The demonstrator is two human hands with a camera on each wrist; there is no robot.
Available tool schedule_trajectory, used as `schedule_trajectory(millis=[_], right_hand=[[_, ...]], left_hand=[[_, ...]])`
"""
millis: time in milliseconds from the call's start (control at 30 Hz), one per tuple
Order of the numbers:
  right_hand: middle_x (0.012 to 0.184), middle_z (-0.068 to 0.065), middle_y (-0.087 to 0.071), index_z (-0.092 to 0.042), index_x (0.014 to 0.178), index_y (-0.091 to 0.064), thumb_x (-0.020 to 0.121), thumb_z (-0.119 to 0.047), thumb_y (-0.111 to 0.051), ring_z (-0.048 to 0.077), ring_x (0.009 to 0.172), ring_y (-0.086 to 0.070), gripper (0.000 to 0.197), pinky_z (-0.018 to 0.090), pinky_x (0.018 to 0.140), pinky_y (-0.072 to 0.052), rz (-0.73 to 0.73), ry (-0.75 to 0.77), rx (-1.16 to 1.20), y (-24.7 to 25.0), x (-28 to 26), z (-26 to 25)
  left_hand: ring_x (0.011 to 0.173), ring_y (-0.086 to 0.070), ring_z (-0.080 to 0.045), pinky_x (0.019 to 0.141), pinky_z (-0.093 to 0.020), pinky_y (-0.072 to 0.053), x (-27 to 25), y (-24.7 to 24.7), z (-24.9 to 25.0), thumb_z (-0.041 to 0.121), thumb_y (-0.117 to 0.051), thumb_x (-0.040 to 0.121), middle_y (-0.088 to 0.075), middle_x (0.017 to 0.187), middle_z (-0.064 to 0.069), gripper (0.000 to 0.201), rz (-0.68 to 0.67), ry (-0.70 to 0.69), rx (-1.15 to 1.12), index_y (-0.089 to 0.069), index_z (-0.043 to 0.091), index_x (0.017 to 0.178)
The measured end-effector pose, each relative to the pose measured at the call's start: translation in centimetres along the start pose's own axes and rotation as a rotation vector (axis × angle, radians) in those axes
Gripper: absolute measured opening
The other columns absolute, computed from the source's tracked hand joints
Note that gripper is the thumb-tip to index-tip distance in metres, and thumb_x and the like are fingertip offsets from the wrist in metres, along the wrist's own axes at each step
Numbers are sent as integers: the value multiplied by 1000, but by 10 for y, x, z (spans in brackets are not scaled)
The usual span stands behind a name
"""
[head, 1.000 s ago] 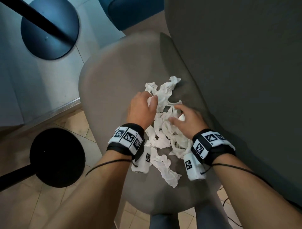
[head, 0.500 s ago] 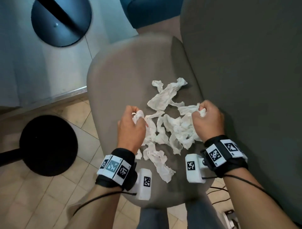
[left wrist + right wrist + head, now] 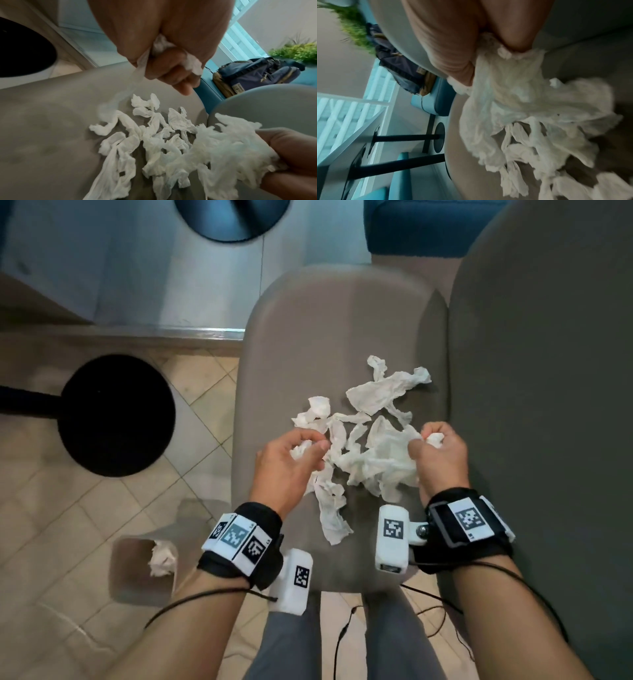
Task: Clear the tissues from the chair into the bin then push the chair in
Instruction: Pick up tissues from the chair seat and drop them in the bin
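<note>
Several crumpled white tissues [image 3: 373,440] [image 3: 154,135] lie in a loose heap on the grey chair seat [image 3: 308,337]. My left hand [image 3: 294,460] [image 3: 171,65] grips a wad of tissue at the heap's left side, fingers curled round it. My right hand [image 3: 436,446] [image 3: 488,54] clutches a larger bunch at the heap's right, and tissue trails down from it [image 3: 530,108]. One long strip [image 3: 332,515] lies near the seat's front edge. The small grey bin [image 3: 144,570] stands on the floor left of my left wrist, with a tissue [image 3: 162,556] inside.
The chair's tall grey back [image 3: 548,405] rises on the right. A black round table base [image 3: 116,416] sits on the tiled floor to the left, another [image 3: 233,217] further back. A blue seat [image 3: 428,227] and a backpack [image 3: 254,75] are beyond. Cables [image 3: 428,607] trail by my legs.
Both hands have closed on tissues and drawn back toward me, apart from each other. The view has tipped down, so the bin at lower left has come into sight.
</note>
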State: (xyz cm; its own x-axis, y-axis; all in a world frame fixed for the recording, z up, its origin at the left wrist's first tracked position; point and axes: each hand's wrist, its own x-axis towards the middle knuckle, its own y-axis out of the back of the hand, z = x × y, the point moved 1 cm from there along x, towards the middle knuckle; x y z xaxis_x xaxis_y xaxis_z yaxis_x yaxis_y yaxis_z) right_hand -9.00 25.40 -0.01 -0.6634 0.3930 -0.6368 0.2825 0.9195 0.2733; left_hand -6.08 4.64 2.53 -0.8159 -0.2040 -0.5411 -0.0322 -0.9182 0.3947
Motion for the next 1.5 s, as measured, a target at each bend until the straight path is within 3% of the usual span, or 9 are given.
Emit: schedule_trajectory(millis=[167,333,500,600,700,967,1200,1333,1500], right_hand=[[68,1,-44,-34,63,-49,69,-12,-42,21,61,-41,24,35,58,-38,-54,77,-172,-7,-13,12],[71,1,-44,-24,80,-47,83,-2,-37,17,53,-36,24,24,43,-32,-162,178,-302,-11,-41,22],[106,2,-65,-39,85,-60,70,-25,-69,19,89,-61,23,35,81,-50,-432,150,-367,-29,-86,40],[82,3,-64,-35,72,-62,69,1,-61,20,70,-57,37,31,65,-48,-542,174,-401,-45,-115,52],[69,-1,-51,-25,66,-52,75,17,-53,10,50,-42,43,21,48,-36,-609,208,-441,-69,-144,68],[66,-2,-52,-26,63,-53,74,14,-56,9,52,-48,42,26,55,-42,-827,301,-625,-196,-247,159],[71,2,-51,-18,74,-50,81,10,-56,13,53,-43,29,15,42,-35,-952,513,-945,-345,-321,262],[82,3,-62,-25,73,-50,81,-3,-59,25,70,-57,25,25,60,-42,-914,651,-1124,-418,-326,322],[110,6,-63,-20,104,-58,87,-9,-50,22,89,-58,21,23,72,-40,-898,681,-1132,-488,-315,379]], left_hand=[[43,-48,4,54,-18,-36,-38,4,-10,53,-65,88,-54,44,22,36,107,39,-8,-68,26,65],[46,-28,-14,52,-30,-26,-85,0,-35,62,-55,90,-29,47,6,66,258,72,-40,-38,14,49],[44,-21,-14,48,-31,-23,-142,11,-64,60,-52,91,-20,44,7,67,402,126,-43,-29,15,47],[42,-29,-12,45,-25,-29,-167,22,-98,49,-56,95,-30,41,6,58,426,160,-122,-41,21,45],[52,-42,-14,54,-28,-41,-188,42,-138,41,-58,95,-44,52,7,45,415,175,-281,-48,14,59],[76,-49,-12,69,-26,-38,-245,129,-280,22,-54,82,-52,84,6,5,373,280,-486,-52,21,77],[101,-49,-25,79,-27,-37,-239,195,-425,-7,-49,78,-44,111,-4,41,322,450,-376,-55,17,111],[121,-50,-30,96,-35,-44,-210,220,-493,-3,-52,80,-49,136,-11,57,344,478,-477,-49,23,131],[114,-55,-34,85,-31,-39,-159,242,-555,9,-62,85,-51,133,-14,65,429,486,-386,-36,25,143]])
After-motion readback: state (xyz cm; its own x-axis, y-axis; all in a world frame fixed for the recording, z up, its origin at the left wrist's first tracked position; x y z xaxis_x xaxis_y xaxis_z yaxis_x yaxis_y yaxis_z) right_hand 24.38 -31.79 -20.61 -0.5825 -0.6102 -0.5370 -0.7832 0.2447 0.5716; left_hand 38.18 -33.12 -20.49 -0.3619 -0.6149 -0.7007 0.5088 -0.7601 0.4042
